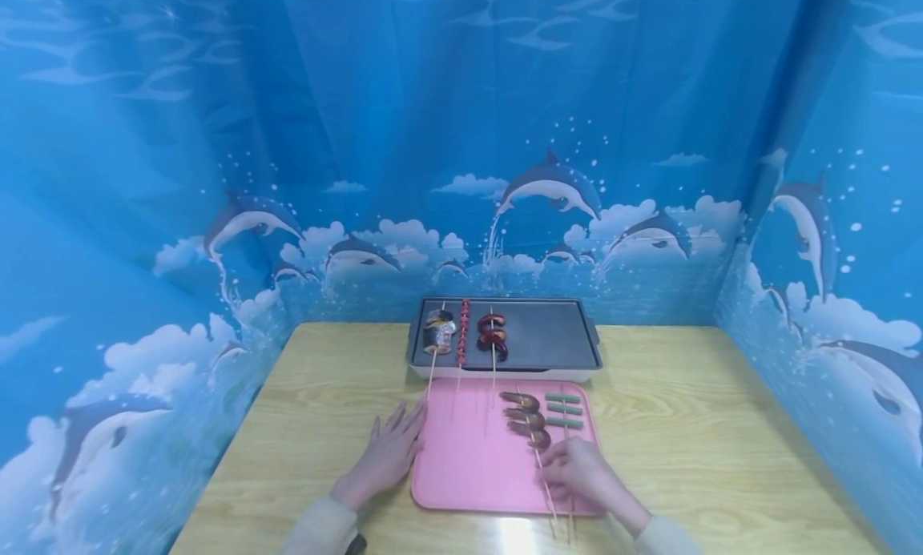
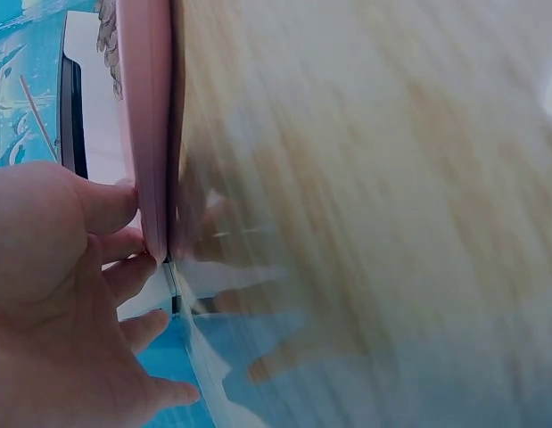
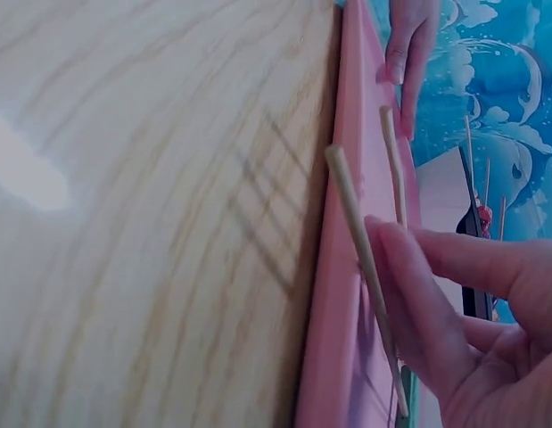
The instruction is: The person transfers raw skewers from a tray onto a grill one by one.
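Observation:
On the pink tray [image 1: 469, 467] lies a shrimp skewer [image 1: 532, 420] with brown shrimps at its far end. My right hand [image 1: 580, 471] pinches its stick [image 3: 391, 152] between thumb and fingertips. Just right of it rests a skewer of green pieces [image 1: 565, 409]; its bare stick [image 3: 351, 201] passes in front of my fingers in the right wrist view. At the tray's left edge is my left hand [image 1: 389, 451], its fingers spread. In the left wrist view, the thumb and fingertips [image 2: 115, 207] of that hand touch the tray's side.
Behind the tray stands a dark griddle [image 1: 544, 335] with a pale base. Across its left half lie a skewer with silvery fish-like pieces [image 1: 439, 332], a thin red-bead skewer [image 1: 463, 331] and a dark red sausage-like skewer [image 1: 493, 339]. Their sticks reach over the tray. Wooden table [image 1: 663, 427] surrounds it.

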Motion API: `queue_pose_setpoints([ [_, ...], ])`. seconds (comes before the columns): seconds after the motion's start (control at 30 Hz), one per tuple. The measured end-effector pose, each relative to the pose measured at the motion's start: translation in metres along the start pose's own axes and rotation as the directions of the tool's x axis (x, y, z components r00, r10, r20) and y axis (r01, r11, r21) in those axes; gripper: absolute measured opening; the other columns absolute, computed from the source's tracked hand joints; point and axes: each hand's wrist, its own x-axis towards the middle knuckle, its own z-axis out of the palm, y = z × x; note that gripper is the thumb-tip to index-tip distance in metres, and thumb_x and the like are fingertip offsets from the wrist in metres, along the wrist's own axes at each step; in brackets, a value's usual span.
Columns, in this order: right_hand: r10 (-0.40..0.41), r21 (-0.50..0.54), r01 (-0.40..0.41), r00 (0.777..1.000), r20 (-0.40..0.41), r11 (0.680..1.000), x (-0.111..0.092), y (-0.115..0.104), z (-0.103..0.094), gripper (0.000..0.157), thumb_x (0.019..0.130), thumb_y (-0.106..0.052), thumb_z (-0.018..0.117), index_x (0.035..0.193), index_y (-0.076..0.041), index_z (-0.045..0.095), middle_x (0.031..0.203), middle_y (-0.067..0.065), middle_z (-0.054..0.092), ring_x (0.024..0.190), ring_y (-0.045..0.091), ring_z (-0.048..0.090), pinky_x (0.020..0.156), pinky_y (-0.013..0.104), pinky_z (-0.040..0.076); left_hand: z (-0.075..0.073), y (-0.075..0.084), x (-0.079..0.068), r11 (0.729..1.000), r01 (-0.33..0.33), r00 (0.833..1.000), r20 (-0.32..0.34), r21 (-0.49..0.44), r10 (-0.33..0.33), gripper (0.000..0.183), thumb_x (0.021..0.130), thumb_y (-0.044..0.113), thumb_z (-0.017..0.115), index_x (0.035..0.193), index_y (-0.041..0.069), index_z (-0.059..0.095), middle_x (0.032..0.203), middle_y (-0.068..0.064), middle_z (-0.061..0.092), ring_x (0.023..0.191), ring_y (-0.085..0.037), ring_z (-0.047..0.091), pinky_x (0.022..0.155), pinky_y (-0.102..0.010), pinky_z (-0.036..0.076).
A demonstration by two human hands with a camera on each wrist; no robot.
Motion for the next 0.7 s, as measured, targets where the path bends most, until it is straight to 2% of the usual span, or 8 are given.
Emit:
queue_pose_setpoints([
  [0.13, 0.004, 0.049, -0.005, 1.0, 0.023, 0.999, 0.001, 0.003, 0.001, 0.015, 0.083, -0.003, 0.077, 0.095, 0.005, 0.072, 0.075, 0.009, 0.073, 0.06, 0.019, 0.07, 0.054, 0.032, 0.062, -0.002, 0.002, 0.001, 1.0, 0.014, 1.0, 0.013, -0.011, -0.014, 0.053, 0.108, 0.024, 0.044, 0.156, 0.004, 0.035, 0.164, -0.013, 0.031, 0.152, -0.043, 0.019, 0.115, -0.076, 0.01],
  [0.37, -0.037, 0.101, 0.031, 0.998, 0.059, 0.994, -0.005, 0.008, -0.002, 0.014, 0.086, -0.001, 0.073, 0.097, 0.007, 0.07, 0.079, 0.012, 0.074, 0.064, 0.021, 0.071, 0.056, 0.031, 0.062, -0.004, 0.004, -0.001, 1.0, 0.012, 1.0, 0.009, -0.013, -0.012, 0.052, 0.108, 0.024, 0.044, 0.155, 0.003, 0.037, 0.163, -0.013, 0.032, 0.152, -0.043, 0.02, 0.115, -0.077, 0.01],
  [0.53, -0.085, 0.027, 0.084, 0.996, 0.019, 0.996, -0.015, 0.005, -0.007, 0.014, 0.082, 0.0, 0.074, 0.095, 0.005, 0.072, 0.075, 0.007, 0.071, 0.066, 0.017, 0.067, 0.057, 0.026, 0.059, -0.006, 0.006, -0.002, 1.0, 0.005, 1.0, 0.003, -0.02, -0.005, 0.051, 0.108, 0.023, 0.045, 0.154, 0.003, 0.038, 0.163, -0.014, 0.033, 0.151, -0.044, 0.021, 0.115, -0.077, 0.01],
  [0.7, -0.097, 0.012, 0.097, 0.995, -0.017, 0.995, -0.025, -0.003, -0.017, 0.02, 0.081, 0.0, 0.075, 0.099, 0.007, 0.071, 0.078, 0.009, 0.073, 0.062, 0.018, 0.069, 0.055, 0.026, 0.059, -0.006, 0.007, -0.003, 1.0, -0.002, 1.0, -0.008, -0.017, 0.001, 0.051, 0.108, 0.022, 0.046, 0.154, 0.001, 0.039, 0.162, -0.014, 0.034, 0.151, -0.044, 0.022, 0.114, -0.078, 0.011],
])
